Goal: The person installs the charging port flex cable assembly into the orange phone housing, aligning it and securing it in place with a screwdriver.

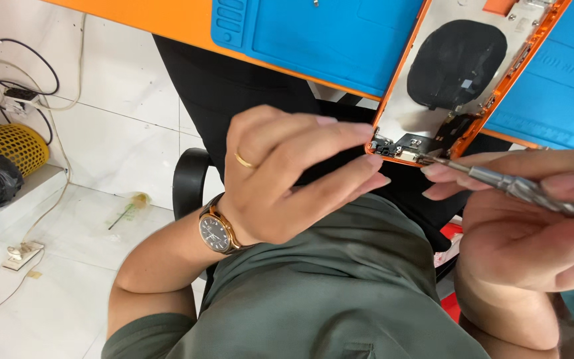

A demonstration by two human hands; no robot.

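Item: orange-framed opened phone housing (433, 73), long axis running away from me, overhanging blue mat (313, 33). My left hand (287, 176) pinches its near corner; my right hand (526, 226) grips silver metal screwdriver (519, 186), tip touching that corner.

Orange phone frame (499, 93), blue mat (320, 40)

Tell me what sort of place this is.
Probably a phone repair bench in a small workshop. An opened orange phone housing with its internals exposed lies on a blue repair mat, the left hand steadies its edge, and the right hand works a precision screwdriver at its corner.
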